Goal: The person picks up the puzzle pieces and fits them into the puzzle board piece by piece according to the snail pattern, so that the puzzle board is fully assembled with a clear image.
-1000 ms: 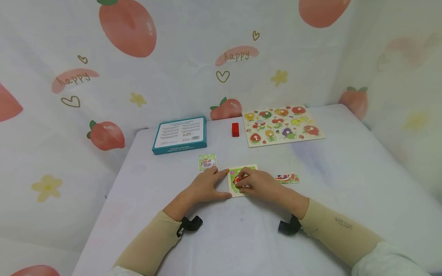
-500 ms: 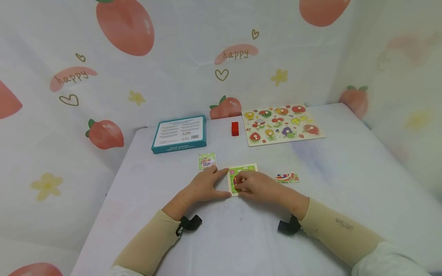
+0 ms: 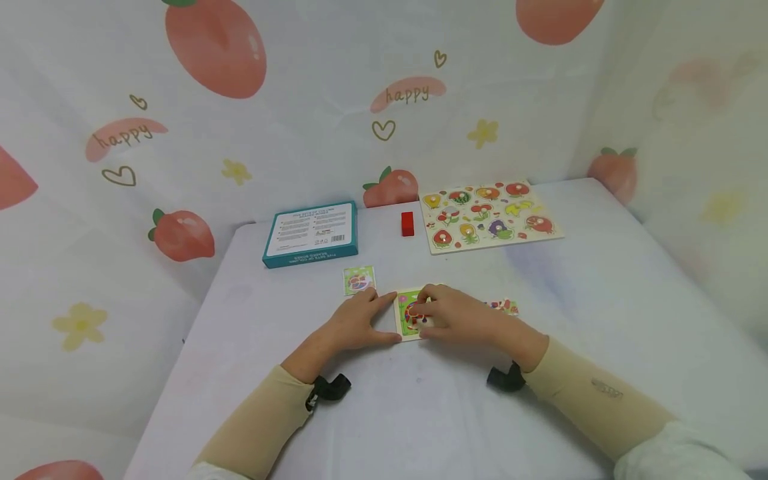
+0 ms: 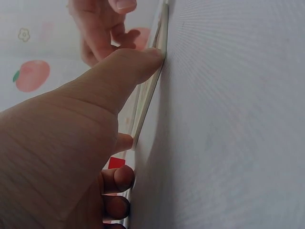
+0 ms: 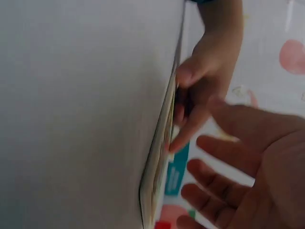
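In the head view, a small square puzzle board point(image 3: 407, 328) lies at the middle of the table, with a green picture and a red and purple figure inside a pale frame. My left hand point(image 3: 354, 323) steadies its left side; straight thumb and index finger touch the two left corners. Over the right part hovers my right hand point(image 3: 459, 317), hiding much of the picture. The right wrist view finds that hand point(image 5: 252, 162) with fingers apart and nothing between them, a short way off the board's edge point(image 5: 157, 167). Several loose puzzle pieces point(image 3: 507, 307) lie just right of it.
Above the left hand is a small picture card point(image 3: 359, 273). Farther back stand a teal box point(image 3: 312, 233), a red block point(image 3: 408, 224) and a large fruit peg board point(image 3: 492, 241). A printed cloth wall point(image 3: 300, 133) rises behind the table.
My right hand's fingers, close together over the picture earlier, have spread and shifted slightly right, showing more of the red and purple figure. The left hand stays put.
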The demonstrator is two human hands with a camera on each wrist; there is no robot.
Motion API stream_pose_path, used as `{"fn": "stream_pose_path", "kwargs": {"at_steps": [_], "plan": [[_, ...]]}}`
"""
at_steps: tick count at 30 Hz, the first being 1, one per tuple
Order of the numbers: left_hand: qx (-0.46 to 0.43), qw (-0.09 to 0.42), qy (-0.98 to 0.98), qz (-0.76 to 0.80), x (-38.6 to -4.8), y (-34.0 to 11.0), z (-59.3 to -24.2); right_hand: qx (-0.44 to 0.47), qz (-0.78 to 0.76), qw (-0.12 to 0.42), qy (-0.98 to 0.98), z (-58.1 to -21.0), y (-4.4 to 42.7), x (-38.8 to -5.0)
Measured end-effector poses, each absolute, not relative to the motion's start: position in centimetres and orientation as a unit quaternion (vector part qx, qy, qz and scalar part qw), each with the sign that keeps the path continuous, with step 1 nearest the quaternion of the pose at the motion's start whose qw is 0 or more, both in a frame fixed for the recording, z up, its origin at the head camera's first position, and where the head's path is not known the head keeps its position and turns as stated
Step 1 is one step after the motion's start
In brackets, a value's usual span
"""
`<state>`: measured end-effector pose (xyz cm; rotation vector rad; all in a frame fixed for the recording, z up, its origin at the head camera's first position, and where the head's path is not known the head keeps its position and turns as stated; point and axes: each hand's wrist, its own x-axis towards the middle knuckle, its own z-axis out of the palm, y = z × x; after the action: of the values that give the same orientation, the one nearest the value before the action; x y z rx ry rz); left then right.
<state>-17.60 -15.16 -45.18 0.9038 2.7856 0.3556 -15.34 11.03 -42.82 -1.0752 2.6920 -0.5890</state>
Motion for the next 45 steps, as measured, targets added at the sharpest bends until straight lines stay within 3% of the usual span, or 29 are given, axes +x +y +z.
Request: {"fn": "stream_pose_path", "kwargs": {"at_steps": [17,28,32,40,45], "plan": [[0.292,0.11,0.942,0.124,-17.6,-15.2,-45.2,-0.27,-0.257,0.119,0.92,-39.5,15.6,-17.3],[0.299,0.101,0.941,0.122,-17.5,-15.2,-45.2,-0.221,-0.283,0.145,0.922,-39.3,19.4,-18.8],[0.298,0.1,0.942,0.12,-17.5,-15.2,-45.2,-0.206,-0.278,0.173,0.922,-39.6,20.5,-19.3],[0.294,0.105,0.943,0.119,-17.4,-15.2,-45.2,-0.136,-0.25,0.304,0.909,-39.7,21.6,-19.3],[0.293,0.107,0.943,0.117,-17.5,-15.1,-45.1,-0.115,-0.211,0.32,0.917,-40.2,21.1,-19.0]]}}
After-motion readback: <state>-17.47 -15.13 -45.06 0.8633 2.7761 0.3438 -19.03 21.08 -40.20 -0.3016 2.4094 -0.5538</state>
